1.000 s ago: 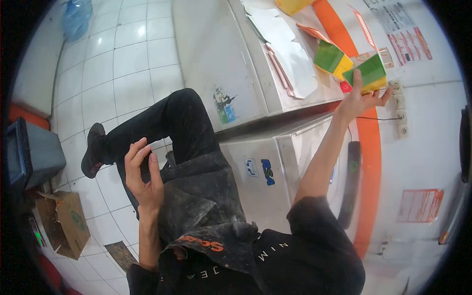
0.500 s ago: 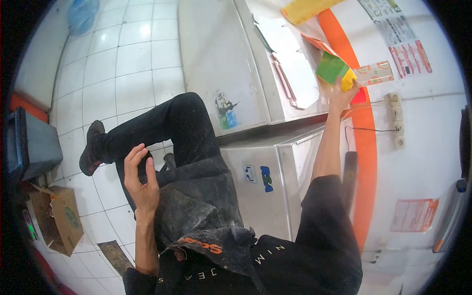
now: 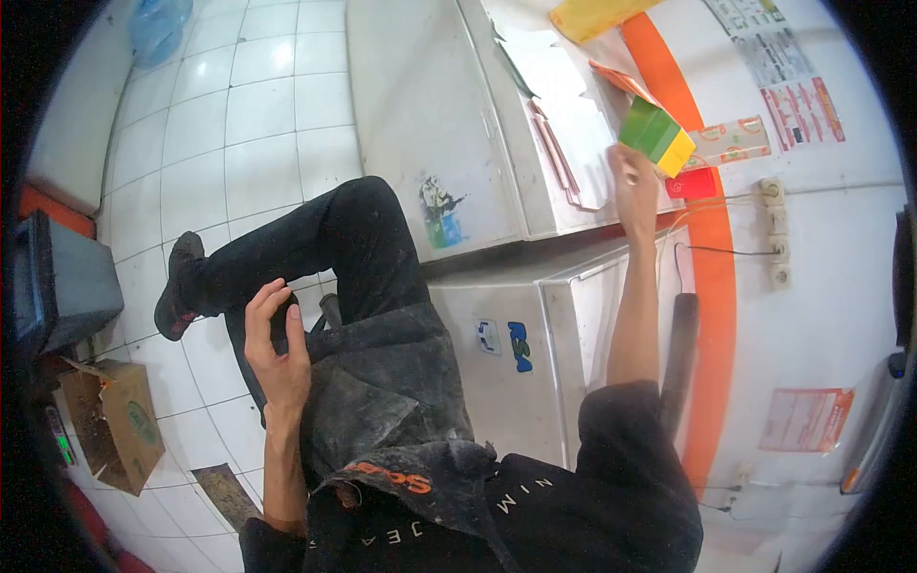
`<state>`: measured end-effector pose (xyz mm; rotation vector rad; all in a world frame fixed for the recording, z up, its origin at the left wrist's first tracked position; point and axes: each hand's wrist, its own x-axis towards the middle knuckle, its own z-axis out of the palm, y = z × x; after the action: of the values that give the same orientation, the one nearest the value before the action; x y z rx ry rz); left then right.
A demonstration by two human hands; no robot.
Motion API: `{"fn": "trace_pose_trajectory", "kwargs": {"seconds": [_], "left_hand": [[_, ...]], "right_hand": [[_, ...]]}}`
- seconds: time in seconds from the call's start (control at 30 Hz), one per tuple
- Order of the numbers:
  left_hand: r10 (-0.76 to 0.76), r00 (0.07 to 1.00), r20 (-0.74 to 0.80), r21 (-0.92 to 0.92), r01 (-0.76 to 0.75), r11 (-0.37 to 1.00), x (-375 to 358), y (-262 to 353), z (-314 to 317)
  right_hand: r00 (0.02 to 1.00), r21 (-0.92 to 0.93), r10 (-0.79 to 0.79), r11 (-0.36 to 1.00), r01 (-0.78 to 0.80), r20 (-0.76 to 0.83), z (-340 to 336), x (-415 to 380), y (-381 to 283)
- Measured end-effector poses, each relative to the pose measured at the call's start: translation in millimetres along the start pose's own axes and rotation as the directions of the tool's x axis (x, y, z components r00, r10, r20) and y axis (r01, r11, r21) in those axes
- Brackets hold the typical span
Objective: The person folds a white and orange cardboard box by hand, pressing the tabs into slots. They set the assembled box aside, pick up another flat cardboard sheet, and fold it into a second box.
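My right hand (image 3: pixel 633 191) is over the top of a white cabinet, its fingers curled in beside a green and yellow box (image 3: pixel 657 137). What the fingers hold, if anything, I cannot tell. White cardboard sheets (image 3: pixel 564 95) lie right by its fingertips, with a few folded pinkish pieces (image 3: pixel 557 158) along their edge. A red card (image 3: pixel 692 183) shows just past the wrist. My left hand (image 3: pixel 277 339) hangs in front of the dark apron (image 3: pixel 382 382), fingers bent and thumb apart, with nothing in it.
A lower metal cabinet (image 3: pixel 506 382) stands beside the white cabinet (image 3: pixel 420 105). Power sockets (image 3: pixel 776 234) with cables run along the wall. On the tiled floor are a cardboard box (image 3: pixel 119 425) and a grey bin (image 3: pixel 72 282). A yellow packet (image 3: pixel 597 17) lies at the cabinet's far end.
My right hand has come off the yellow end of the box and moved left, toward the white sheets, with its fingers curling in. My left hand has stayed nearly still.
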<state>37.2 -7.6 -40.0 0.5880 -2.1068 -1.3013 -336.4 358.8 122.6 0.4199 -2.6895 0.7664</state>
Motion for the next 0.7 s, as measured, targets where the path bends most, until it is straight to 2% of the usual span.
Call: {"fn": "trace_pose_trajectory", "kwargs": {"seconds": [0.03, 0.07, 0.13, 0.23, 0.37, 0.43, 0.47, 0.53, 0.57, 0.6, 0.63, 0.67, 0.7], "left_hand": [[-0.001, 1.0, 0.003, 0.002, 0.001, 1.0, -1, -1, -1], [-0.003, 1.0, 0.007, -0.001, 0.003, 1.0, -1, -1, -2], [-0.007, 1.0, 0.004, -0.001, 0.007, 1.0, -2, -2, -3], [-0.018, 1.0, -0.002, -0.02, 0.018, 1.0, -3, -4, -4], [-0.04, 0.999, -0.009, -0.058, 0.04, 0.998, -5, -5, -4], [-0.051, 0.999, -0.013, -0.068, 0.05, 0.996, -5, -5, -4], [-0.052, 0.999, -0.011, -0.07, 0.052, 0.996, -6, -6, -4], [-0.055, 0.998, -0.009, -0.072, 0.054, 0.996, -5, -6, -5], [-0.056, 0.998, -0.007, -0.083, 0.055, 0.995, -5, -6, -5], [-0.057, 0.998, -0.007, -0.092, 0.056, 0.994, -4, -6, -5], [-0.06, 0.998, -0.014, -0.09, 0.059, 0.994, -5, -6, -5], [-0.062, 0.998, -0.015, -0.098, 0.061, 0.993, -5, -7, -5], [-0.065, 0.998, -0.011, -0.105, 0.063, 0.992, -6, -8, -6]], "right_hand": [[0.957, 0.132, 0.034, 0.988, -0.075, 0.287, 3, -5, -11], [0.957, 0.133, 0.035, 0.988, -0.076, 0.289, 7, -9, -19], [0.949, -0.037, -0.036, 0.998, 0.05, 0.314, 11, -16, -36], [0.93, -0.115, 0.02, 0.993, 0.024, 0.367, 9, -15, -49], [0.91, -0.004, 0.044, 0.999, -0.046, 0.413, 7, -7, -37], [0.92, 0.131, -0.071, 0.991, 0.021, 0.386, 4, -7, -34], [0.919, 0.132, -0.074, 0.991, 0.025, 0.388, 0, -2, -28], [0.943, -0.042, 0.054, 0.998, -0.042, 0.329, -6, 9, -10], [0.943, -0.042, 0.051, 0.998, -0.04, 0.329, -1, 9, 0], [1.0, 0.012, -0.003, 1.0, 0.002, 0.018, 6, 10, 10], [0.955, 0.055, -0.042, 0.997, 0.06, -0.294, 11, 10, 5], [0.924, 0.133, -0.012, 0.989, 0.068, -0.381, 8, 10, 1], [0.927, 0.136, -0.009, 0.989, 0.065, -0.376, 3, 5, -13]]}}
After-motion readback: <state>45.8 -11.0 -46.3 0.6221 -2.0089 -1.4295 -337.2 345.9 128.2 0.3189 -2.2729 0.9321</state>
